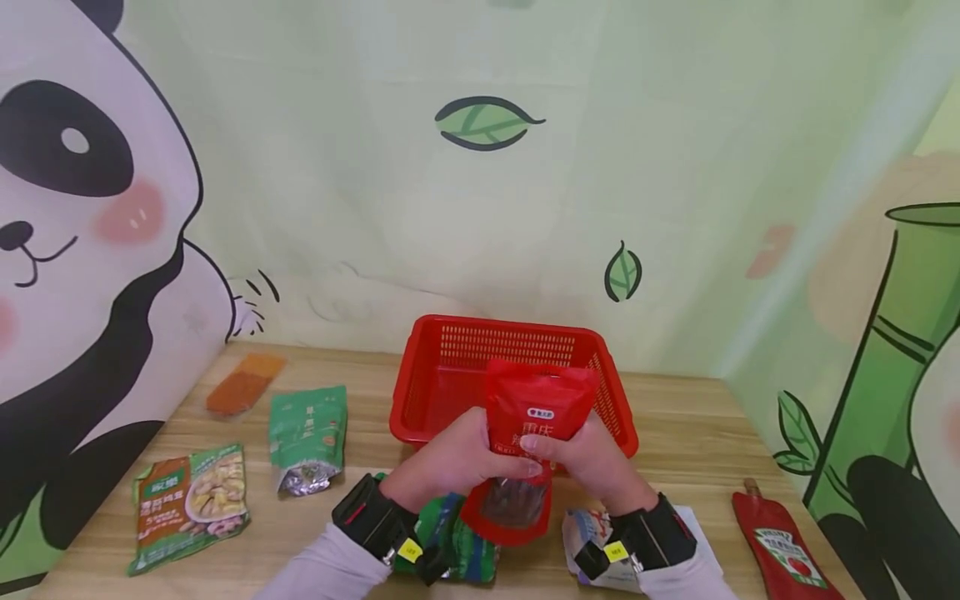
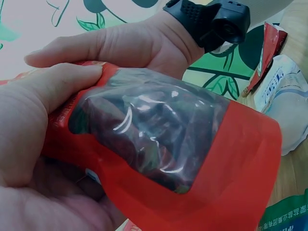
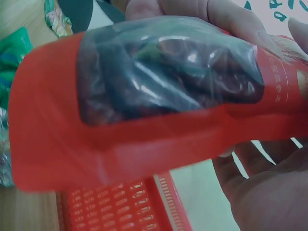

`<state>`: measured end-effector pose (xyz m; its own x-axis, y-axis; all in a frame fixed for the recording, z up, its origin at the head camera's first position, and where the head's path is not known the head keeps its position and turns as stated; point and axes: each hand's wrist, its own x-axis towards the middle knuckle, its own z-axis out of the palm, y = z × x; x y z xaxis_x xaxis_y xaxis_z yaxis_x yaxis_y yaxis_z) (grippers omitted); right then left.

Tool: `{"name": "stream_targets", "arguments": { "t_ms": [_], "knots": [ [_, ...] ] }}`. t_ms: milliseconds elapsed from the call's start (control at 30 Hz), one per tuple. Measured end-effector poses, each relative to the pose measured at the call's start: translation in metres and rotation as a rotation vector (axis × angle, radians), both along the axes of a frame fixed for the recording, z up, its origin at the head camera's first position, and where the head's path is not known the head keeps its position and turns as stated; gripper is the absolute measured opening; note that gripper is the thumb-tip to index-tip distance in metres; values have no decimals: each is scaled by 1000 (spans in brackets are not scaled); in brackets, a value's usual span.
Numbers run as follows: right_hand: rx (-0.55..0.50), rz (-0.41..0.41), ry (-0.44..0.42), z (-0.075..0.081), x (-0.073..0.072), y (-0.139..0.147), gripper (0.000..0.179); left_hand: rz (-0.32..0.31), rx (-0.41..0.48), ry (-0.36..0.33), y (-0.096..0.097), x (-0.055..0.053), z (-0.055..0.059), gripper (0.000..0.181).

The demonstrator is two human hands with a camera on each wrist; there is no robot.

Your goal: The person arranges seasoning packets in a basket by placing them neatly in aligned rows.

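Observation:
Both hands hold a red stand-up pouch [image 1: 542,392] with a clear window, dark contents showing through it. My left hand [image 1: 459,462] grips its left side, thumb across the front. On the other side my right hand [image 1: 592,458] grips it, thumb also over the front and fingers behind. The pouch leans over the near side of a red plastic basket [image 1: 510,323] and hides part of it. In the left wrist view the pouch window [image 2: 154,130] faces up between the hands. Over in the right wrist view, the right fingers spread below the pouch's edge.
On the wooden table at left lie an orange-brown sachet [image 1: 243,385], a green pouch [image 1: 307,429] and a brown-green food packet [image 1: 187,512]. Under the forearms are a green bag [image 1: 480,560] and a white packet [image 1: 579,533]. A red ketchup pouch [image 1: 780,542] lies at right.

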<state>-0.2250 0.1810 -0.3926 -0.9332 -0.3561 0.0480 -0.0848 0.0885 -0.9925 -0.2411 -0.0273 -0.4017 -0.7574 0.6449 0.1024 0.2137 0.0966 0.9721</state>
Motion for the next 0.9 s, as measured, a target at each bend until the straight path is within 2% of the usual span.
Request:
{"name": "stream_targets", "arguments": {
  "t_ms": [133, 300, 467, 900],
  "knots": [
    [34, -9, 70, 3, 3, -3, 70, -34, 39, -28, -1, -2, 0, 59],
    [51, -21, 133, 6, 7, -6, 67, -36, 46, -28, -3, -2, -1, 58],
    [38, -43, 144, 6, 12, -9, 65, -15, 30, -20, -5, 1, 0, 57],
    [-7, -120, 163, 9, 19, -14, 68, 39, 14, -56, -8, 6, 1, 52]
  ]
}}
